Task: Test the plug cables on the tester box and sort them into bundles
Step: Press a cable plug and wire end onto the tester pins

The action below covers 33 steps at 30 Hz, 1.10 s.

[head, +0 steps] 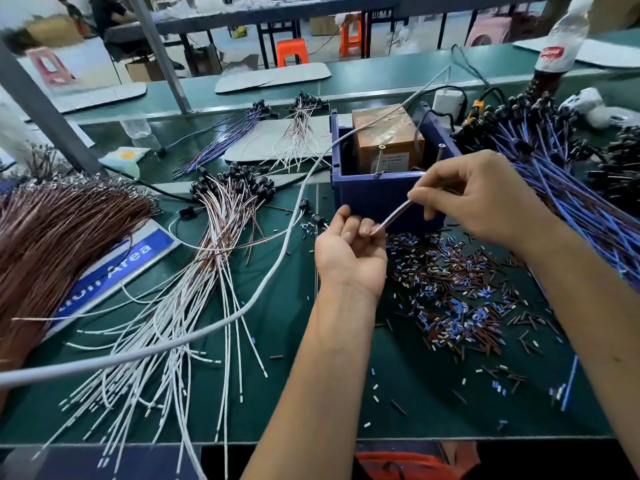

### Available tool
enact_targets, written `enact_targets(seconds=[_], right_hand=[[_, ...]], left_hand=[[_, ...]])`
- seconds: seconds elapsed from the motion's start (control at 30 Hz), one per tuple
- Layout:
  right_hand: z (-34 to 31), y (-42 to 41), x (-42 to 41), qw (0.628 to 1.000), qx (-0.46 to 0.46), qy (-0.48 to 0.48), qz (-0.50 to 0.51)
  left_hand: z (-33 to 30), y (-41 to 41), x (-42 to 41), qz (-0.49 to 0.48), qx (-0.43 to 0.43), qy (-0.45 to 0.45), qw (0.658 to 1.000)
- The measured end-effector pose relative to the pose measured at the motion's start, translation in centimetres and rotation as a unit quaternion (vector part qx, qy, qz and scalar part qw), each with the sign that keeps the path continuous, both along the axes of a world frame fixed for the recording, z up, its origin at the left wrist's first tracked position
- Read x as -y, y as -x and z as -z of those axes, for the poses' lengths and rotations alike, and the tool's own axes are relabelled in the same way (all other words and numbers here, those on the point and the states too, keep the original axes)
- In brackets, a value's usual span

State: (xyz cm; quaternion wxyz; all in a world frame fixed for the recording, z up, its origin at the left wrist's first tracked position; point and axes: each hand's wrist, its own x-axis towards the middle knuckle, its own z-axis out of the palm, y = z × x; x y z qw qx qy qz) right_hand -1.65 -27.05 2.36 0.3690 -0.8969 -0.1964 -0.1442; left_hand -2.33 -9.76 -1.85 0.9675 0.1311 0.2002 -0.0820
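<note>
At frame centre, the left hand (349,251) and right hand (474,195) both pinch one cable (394,214) before the blue tester box (381,195); testing seems underway, and next its ends likely need touching to the box's contacts.

light: bright, even, soft shadows | focus: centre sharp, background blurred | edges: wide-angle bending, corners smeared

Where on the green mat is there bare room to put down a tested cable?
Bare green mat lies near the front edge, between the white cable bundle and the left forearm. It is crowded right of that arm with cut sleeve bits, and further right with blue cables.
</note>
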Motion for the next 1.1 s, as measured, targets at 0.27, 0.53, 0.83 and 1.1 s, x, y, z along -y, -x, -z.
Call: enact_targets(seconds=[0.27, 0.53, 0.83, 1.1], right_hand=[[4.3, 0.1, 1.6, 0.999, -0.001, 0.0, 0.032], [6.3, 0.2, 1.6, 0.999, 0.019, -0.027, 0.021], [6.7, 0.3, 1.9, 0.999, 0.02, -0.036, 0.011], [6.8, 0.2, 1.7, 0.996, 0.009, -0.088, -0.004]], left_hand=[[0.2, -1.2, -1.9, -0.008, 0.034, -0.023, 0.999], [2.5, -1.8, -1.5, 0.014, 0.128, -0.368, 0.921], [4.4, -1.0, -0.8, -0.056, 0.311, -0.646, 0.694], [5.1, -1.0, -0.1, 0.011, 0.392, -0.7, 0.596]])
